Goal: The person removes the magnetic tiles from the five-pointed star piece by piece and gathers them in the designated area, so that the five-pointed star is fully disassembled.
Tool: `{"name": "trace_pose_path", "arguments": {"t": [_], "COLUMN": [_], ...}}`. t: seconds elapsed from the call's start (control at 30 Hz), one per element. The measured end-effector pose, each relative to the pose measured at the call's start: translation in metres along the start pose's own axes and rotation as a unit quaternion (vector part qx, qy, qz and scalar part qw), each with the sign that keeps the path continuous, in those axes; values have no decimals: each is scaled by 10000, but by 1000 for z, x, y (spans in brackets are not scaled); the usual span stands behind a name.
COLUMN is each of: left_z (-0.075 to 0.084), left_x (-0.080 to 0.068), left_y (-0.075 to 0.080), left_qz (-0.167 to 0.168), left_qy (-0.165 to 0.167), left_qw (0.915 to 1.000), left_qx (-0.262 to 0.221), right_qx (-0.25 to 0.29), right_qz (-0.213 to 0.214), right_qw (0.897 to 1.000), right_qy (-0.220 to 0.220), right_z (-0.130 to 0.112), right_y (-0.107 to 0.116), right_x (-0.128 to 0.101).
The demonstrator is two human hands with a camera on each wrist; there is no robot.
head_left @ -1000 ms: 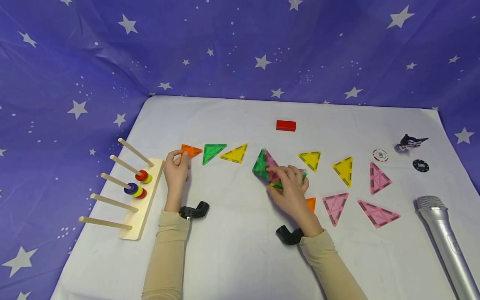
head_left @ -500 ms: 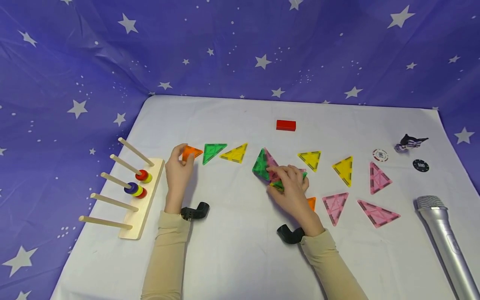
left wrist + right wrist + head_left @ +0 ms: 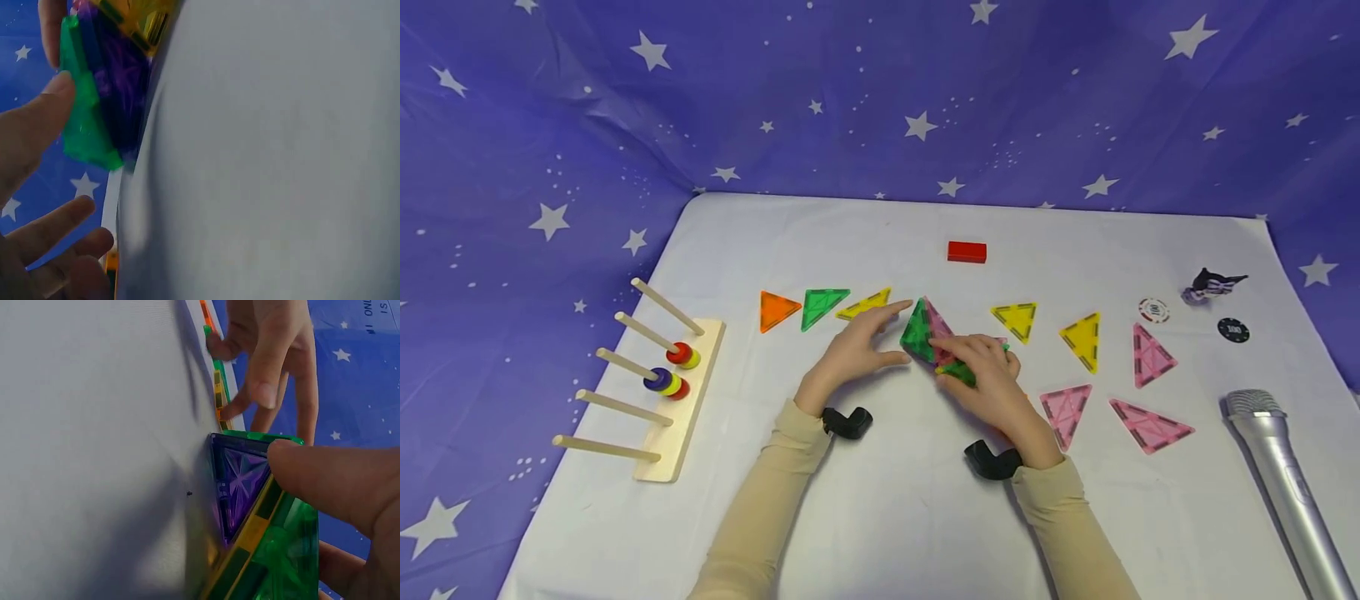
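My right hand (image 3: 988, 379) holds a small upright structure of see-through magnetic tiles (image 3: 917, 333), with green, pink, purple and yellow pieces. In the right wrist view its thumb presses near the top of a purple triangle (image 3: 240, 481) and a green tile (image 3: 287, 550). My left hand (image 3: 850, 354) reaches in from the left, thumb and fingers spread, holding nothing. Its thumb lies over the green tile (image 3: 87, 131) in the left wrist view; whether it touches cannot be told. Beyond this hand lie flat yellow (image 3: 865, 302), green (image 3: 822, 307) and orange (image 3: 778, 311) triangles.
A wooden peg stand (image 3: 688, 417) with coloured rings is at the left. Loose yellow (image 3: 1084, 340) and pink (image 3: 1150, 425) triangles lie at the right, with poker chips (image 3: 1232, 330), a small figurine (image 3: 1210, 286) and a silver microphone (image 3: 1277, 467). Behind sits a red block (image 3: 967, 252).
My left hand has let go of the orange triangle, leaving it flat, and moved right to the tile structure with its fingers spread. The right hand keeps its hold there.
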State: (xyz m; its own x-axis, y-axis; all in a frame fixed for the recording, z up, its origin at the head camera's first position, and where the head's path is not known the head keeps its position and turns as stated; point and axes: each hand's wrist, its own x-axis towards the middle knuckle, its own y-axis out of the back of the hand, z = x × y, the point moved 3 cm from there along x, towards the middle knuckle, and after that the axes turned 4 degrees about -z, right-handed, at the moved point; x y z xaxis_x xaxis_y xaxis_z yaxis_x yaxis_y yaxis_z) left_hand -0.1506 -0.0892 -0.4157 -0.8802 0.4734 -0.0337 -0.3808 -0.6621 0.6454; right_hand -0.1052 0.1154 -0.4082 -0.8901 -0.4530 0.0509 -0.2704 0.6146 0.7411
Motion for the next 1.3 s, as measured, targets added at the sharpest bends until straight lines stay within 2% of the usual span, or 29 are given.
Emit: {"name": "trace_pose_path", "arguments": {"t": [0.1, 0.27, 0.6, 1.0, 1.3], "left_z": [1, 1, -3, -3, -7], "left_x": [5, 12, 20, 19, 15], "left_y": [-7, -14, -17, -16, -16], "left_qz": [-314, -471, -372, -367, -125], "left_qy": [-77, -320, -306, -339, -93], "left_qw": [9995, 9982, 9985, 9982, 9996], "left_qx": [-10, -198, -245, -321, -250], "right_qx": [13, 5, 172, 247, 213], "right_qz": [-25, 54, 132, 34, 54], "right_qw": [10000, 10000, 9998, 9996, 9996], "right_qy": [25, -33, -22, -137, -193], "right_z": [0, 1, 1, 2, 1], "right_y": [-1, -2, -3, -2, -3], "right_x": [0, 1, 0, 0, 1]}}
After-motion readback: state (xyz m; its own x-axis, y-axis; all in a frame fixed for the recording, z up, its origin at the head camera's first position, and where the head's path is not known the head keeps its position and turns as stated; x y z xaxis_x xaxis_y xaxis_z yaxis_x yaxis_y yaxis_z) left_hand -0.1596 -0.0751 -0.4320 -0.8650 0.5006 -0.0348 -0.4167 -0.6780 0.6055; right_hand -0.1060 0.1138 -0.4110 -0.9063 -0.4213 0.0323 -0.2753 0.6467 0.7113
